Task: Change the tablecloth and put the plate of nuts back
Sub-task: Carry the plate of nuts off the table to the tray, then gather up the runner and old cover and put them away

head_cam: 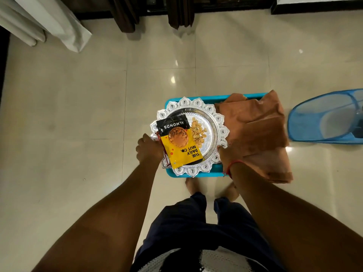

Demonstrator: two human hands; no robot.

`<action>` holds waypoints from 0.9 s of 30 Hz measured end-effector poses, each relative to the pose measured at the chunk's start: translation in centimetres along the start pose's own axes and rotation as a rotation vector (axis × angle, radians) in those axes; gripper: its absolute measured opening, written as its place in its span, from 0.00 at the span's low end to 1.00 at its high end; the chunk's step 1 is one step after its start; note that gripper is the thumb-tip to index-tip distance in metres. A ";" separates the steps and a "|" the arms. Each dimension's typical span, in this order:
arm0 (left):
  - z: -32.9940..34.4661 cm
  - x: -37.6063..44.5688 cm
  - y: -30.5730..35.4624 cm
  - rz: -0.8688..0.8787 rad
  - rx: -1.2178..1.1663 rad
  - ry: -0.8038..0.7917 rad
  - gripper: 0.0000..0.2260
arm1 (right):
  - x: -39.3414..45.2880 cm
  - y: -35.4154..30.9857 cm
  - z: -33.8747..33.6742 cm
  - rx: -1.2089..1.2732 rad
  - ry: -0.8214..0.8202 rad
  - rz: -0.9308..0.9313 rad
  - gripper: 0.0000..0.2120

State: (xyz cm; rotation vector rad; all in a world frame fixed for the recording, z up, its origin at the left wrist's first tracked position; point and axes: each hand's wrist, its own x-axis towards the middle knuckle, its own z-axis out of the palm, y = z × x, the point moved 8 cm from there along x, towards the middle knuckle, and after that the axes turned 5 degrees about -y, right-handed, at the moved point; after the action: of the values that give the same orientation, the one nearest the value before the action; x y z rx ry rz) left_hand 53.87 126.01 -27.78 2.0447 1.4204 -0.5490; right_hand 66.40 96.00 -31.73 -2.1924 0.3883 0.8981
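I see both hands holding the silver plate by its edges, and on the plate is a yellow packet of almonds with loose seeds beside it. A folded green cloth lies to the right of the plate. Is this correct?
Not quite: the folded cloth is brown, not green, as the head view shows. The rest holds: the left hand and right hand grip the silver plate at its edges, with the yellow almond packet and loose seeds on it.

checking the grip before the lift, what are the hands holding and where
Both hold the silver plate by its scalloped rim: left hand at the left edge beside the almond packet, right hand at the right edge.
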 end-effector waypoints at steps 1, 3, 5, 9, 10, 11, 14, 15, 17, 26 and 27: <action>-0.8 -0.6 1.4 0.112 0.080 0.051 0.24 | -0.4 -0.9 -0.5 -0.052 -0.011 -0.034 0.23; -1.7 -2.5 4.9 0.344 0.226 0.132 0.27 | -1.5 -2.6 -2.1 -0.138 -0.015 -0.132 0.25; -1.5 -4.9 8.8 0.535 0.361 0.159 0.30 | -3.0 -4.1 -3.9 -0.216 -0.011 -0.217 0.30; 0.9 -12.2 18.0 0.938 0.583 0.129 0.32 | -6.1 -5.3 -10.3 -0.508 0.103 -0.344 0.35; 1.7 -13.9 19.8 1.018 0.630 0.124 0.33 | -6.7 -5.2 -12.1 -0.566 0.139 -0.353 0.36; 2.7 -15.9 21.9 1.099 0.679 0.121 0.33 | -7.3 -4.7 -14.5 -0.581 0.190 -0.342 0.37; 6.0 -22.1 27.4 1.332 0.804 0.132 0.34 | -9.7 -1.5 -21.7 -0.538 0.340 -0.249 0.36; 7.0 -23.9 28.7 1.387 0.840 0.134 0.34 | -10.4 -0.3 -23.7 -0.535 0.386 -0.225 0.36; 10.3 -28.8 31.2 1.511 0.909 0.115 0.36 | -12.9 3.8 -28.1 -0.500 0.474 -0.157 0.36; 27.9 -55.6 31.8 1.973 0.927 -0.030 0.37 | -26.7 28.8 -41.7 -0.288 0.715 0.179 0.38; 30.0 -58.5 31.1 2.018 0.935 -0.039 0.37 | -28.5 31.7 -42.9 -0.268 0.742 0.214 0.38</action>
State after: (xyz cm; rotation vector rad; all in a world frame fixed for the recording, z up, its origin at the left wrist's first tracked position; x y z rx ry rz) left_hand 62.60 57.11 -6.36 2.7364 -1.4623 -0.2080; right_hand 50.77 43.17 -6.68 -2.7259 0.9069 0.2043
